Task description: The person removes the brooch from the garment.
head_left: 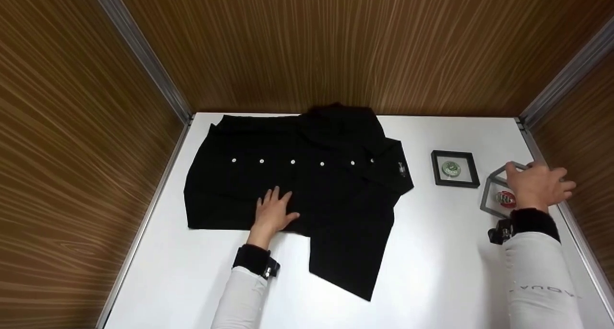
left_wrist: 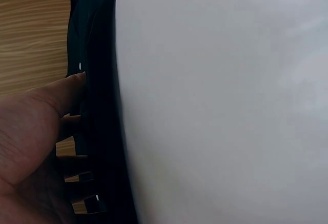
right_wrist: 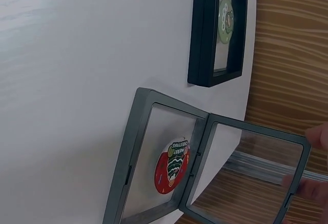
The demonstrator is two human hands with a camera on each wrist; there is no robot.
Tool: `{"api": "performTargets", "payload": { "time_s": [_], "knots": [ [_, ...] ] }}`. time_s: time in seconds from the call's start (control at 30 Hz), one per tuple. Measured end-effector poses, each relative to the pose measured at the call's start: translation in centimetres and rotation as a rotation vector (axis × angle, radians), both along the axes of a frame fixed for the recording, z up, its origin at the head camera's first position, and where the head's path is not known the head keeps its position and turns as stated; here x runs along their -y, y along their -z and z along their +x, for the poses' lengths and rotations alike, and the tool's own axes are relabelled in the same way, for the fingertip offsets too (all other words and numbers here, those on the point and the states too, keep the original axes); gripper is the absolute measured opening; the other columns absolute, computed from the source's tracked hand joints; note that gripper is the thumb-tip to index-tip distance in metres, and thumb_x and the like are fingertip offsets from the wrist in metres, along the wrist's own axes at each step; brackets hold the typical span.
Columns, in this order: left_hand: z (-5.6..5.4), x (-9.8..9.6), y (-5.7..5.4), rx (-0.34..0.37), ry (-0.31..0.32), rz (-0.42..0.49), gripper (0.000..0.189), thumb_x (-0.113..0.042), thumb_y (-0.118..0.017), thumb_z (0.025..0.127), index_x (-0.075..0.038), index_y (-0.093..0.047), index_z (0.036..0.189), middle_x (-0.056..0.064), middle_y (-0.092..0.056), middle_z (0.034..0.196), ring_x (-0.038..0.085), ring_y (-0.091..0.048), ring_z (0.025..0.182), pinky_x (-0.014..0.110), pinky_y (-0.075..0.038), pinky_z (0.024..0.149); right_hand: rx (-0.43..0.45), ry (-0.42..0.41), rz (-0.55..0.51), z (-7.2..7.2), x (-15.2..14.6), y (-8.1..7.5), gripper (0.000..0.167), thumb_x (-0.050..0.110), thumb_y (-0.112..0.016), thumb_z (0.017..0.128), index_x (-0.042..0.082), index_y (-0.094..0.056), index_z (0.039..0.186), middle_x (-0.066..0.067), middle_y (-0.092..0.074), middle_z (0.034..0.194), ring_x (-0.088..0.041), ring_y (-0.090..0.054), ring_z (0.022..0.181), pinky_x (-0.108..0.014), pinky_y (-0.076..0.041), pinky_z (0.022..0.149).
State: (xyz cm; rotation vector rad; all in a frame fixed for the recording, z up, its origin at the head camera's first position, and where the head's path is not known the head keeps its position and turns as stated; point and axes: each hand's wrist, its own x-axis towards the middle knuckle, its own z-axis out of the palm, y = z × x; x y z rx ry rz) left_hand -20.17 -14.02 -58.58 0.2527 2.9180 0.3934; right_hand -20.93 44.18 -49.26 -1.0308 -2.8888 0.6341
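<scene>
A black short-sleeved shirt (head_left: pixel 352 242) with white buttons lies spread on the white table, collar toward the right. On its lower part rests my left hand (head_left: pixel 273 214), fingers spread and straight. My right hand (head_left: pixel 536 185) pinches the edge of the raised clear lid (right_wrist: pixel 251 157) of a grey display frame (right_wrist: pixel 128 165), thumb on one side and a finger showing through the film. The frame stands opened on its hinge, its base on the table. Inside the base is a round red badge (right_wrist: pixel 171 165) with a Christmas print.
A black display frame (head_left: pixel 455 182) with a round green badge (head_left: pixel 451 169) lies between the shirt collar and the grey frame. Wood-patterned panels (head_left: pixel 288 46) wall the table (head_left: pixel 431 271) at the back and both sides. Metal rails (head_left: pixel 559 209) run along the side edges.
</scene>
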Motion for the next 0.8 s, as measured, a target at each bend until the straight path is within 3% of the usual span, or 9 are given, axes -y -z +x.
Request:
{"api": "performTargets", "payload": {
  "time_s": [0.13,0.3,0.5,0.63,0.8],
  "knots": [
    [0.1,0.0,0.0,-0.005,0.002,0.003,0.070,-0.049,-0.069,0.088,-0.015,-0.048,0.146,0.023,-0.032,0.153,0.041,-0.028,0.141,0.060,-0.024,0.111,0.063,0.000,-0.011,0.8,0.0,-0.1,0.091,0.067,-0.039,0.091,-0.007,-0.038,0.144,-0.049,-0.016,0.139,-0.066,-0.009,0.129,-0.070,-0.020,0.099],
    [0.2,-0.1,0.0,-0.011,-0.003,0.019,0.070,-0.047,-0.070,0.088,-0.015,-0.049,0.146,0.023,-0.032,0.153,0.041,-0.027,0.141,0.060,-0.024,0.111,0.081,-0.002,-0.065,1.8,0.3,0.2,0.092,0.066,-0.046,0.088,-0.006,-0.036,0.144,-0.049,-0.013,0.140,-0.067,-0.010,0.127,-0.069,-0.018,0.099],
    [0.2,0.0,0.1,-0.013,0.002,0.037,0.069,-0.047,-0.070,0.088,-0.014,-0.049,0.145,0.024,-0.032,0.153,0.042,-0.027,0.141,0.061,-0.023,0.111,0.082,0.004,-0.117,2.6,0.8,1.8,0.094,0.060,-0.051,0.089,-0.012,-0.028,0.145,-0.050,-0.001,0.143,-0.070,-0.002,0.129,-0.072,-0.013,0.102],
    [0.2,0.0,0.1,-0.010,0.003,0.032,0.069,-0.047,-0.069,0.088,-0.014,-0.049,0.146,0.024,-0.032,0.153,0.041,-0.026,0.142,0.061,-0.023,0.111,0.050,0.020,-0.130,3.1,1.2,3.1,0.086,0.049,-0.054,0.089,-0.014,-0.030,0.142,-0.049,-0.006,0.143,-0.068,-0.010,0.128,-0.071,-0.017,0.100],
    [0.2,0.1,0.0,-0.010,0.002,0.027,0.069,-0.047,-0.069,0.088,-0.014,-0.048,0.146,0.024,-0.032,0.153,0.042,-0.027,0.141,0.060,-0.024,0.111,0.074,0.010,-0.140,3.3,1.3,4.3,0.084,0.046,-0.052,0.091,-0.017,-0.025,0.141,-0.049,-0.010,0.140,-0.068,-0.017,0.126,-0.071,-0.020,0.099]
  ]
}}
